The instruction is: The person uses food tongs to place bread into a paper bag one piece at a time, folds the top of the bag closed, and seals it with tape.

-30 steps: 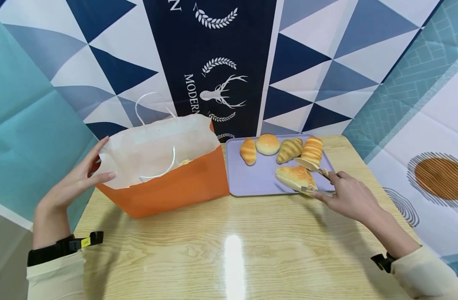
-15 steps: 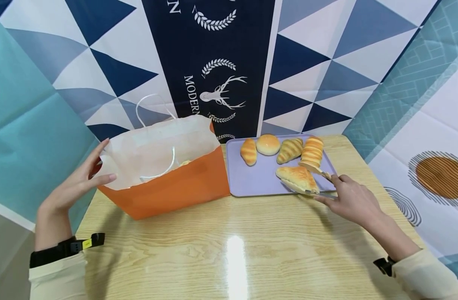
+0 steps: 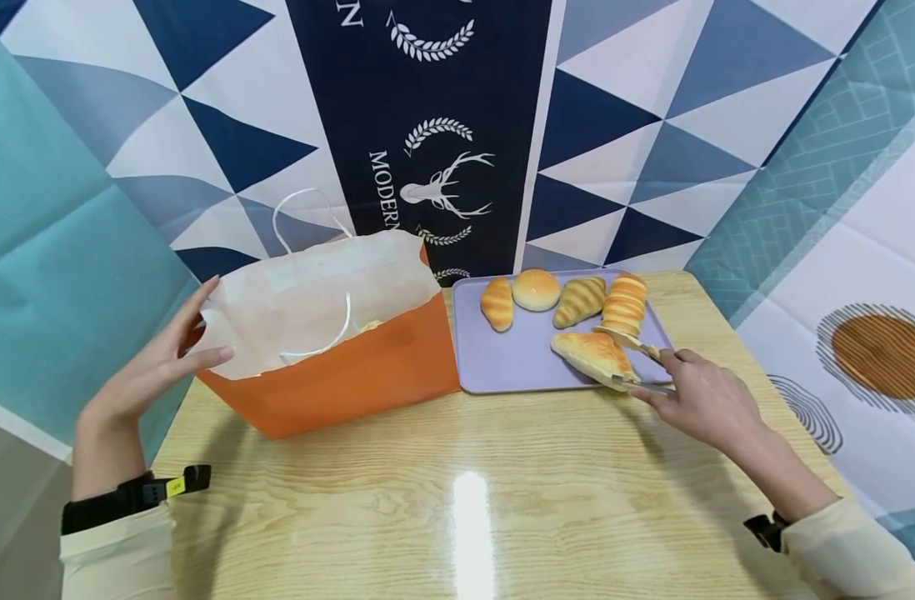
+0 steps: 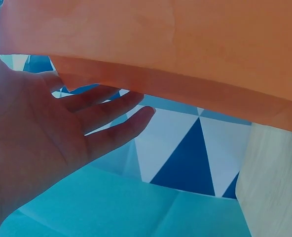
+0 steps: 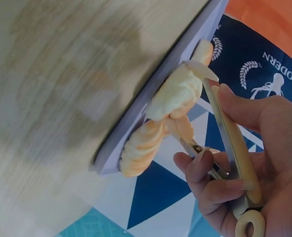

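Observation:
My right hand (image 3: 701, 396) grips wooden-handled tongs (image 5: 233, 143). Their two ends lie on either side of a triangular bread (image 3: 594, 356) at the front right of a lilac tray (image 3: 495, 362); whether they squeeze it I cannot tell. The upper end also sits close to a ridged bread roll (image 3: 624, 304). At the left, my left hand (image 3: 146, 362) touches the side of an orange paper bag (image 3: 352, 371), thumb at its white-lined mouth. In the left wrist view the other fingers (image 4: 119, 126) stretch out fairly straight beside the bag.
Along the tray's back are a small croissant (image 3: 497, 304), a round bun (image 3: 536, 290) and a darker croissant (image 3: 580, 302). Inside the bag, part of something yellowish (image 3: 371, 324) shows. White handles rise from the bag. A patterned wall (image 3: 442, 100) stands behind the wooden table (image 3: 382, 508).
The lower end of the tongs has gone from the triangular bread's front to along and under its near side. The upper end has shifted slightly. My left hand stays at the bag.

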Demonstrator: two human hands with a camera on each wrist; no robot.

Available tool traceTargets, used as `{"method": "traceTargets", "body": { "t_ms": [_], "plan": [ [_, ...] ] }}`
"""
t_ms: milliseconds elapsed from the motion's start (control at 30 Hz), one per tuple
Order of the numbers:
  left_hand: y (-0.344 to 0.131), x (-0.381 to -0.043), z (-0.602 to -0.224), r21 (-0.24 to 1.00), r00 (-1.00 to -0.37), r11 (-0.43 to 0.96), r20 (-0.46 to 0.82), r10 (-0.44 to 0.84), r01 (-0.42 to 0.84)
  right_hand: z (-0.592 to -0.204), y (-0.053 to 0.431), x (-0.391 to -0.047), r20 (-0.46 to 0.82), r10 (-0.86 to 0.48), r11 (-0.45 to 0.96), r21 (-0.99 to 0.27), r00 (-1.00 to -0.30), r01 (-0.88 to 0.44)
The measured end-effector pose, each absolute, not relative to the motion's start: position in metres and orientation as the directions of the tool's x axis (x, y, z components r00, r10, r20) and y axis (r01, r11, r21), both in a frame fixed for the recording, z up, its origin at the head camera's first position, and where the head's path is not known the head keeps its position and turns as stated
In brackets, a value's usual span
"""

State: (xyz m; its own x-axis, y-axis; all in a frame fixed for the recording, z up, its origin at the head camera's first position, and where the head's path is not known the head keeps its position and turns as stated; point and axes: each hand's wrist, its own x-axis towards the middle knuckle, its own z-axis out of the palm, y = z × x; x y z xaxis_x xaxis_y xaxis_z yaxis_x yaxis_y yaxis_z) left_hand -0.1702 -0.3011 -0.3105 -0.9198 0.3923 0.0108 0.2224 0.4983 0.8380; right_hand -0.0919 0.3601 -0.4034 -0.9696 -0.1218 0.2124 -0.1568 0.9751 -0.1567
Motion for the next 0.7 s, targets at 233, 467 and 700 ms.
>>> {"method": "traceTargets", "body": {
  "t_ms": [233,467,700],
  "plan": [
    [-0.302,-0.171,-0.311,0.841,-0.92,0.493,0.015,0.392,0.224,-0.394,0.352,-0.097,0.29,-0.162,0.966,-0.146,-0.943,-0.211],
    [-0.302,-0.17,-0.31,0.835,-0.918,0.5,0.016,0.396,0.23,-0.368,0.336,-0.111,0.349,-0.183,0.966,-0.109,-0.919,-0.233],
    [-0.301,-0.169,-0.31,0.832,-0.916,0.499,0.027,0.399,0.242,-0.334,0.315,-0.125,0.458,-0.248,0.949,-0.062,-0.854,-0.309]
  ]
}}
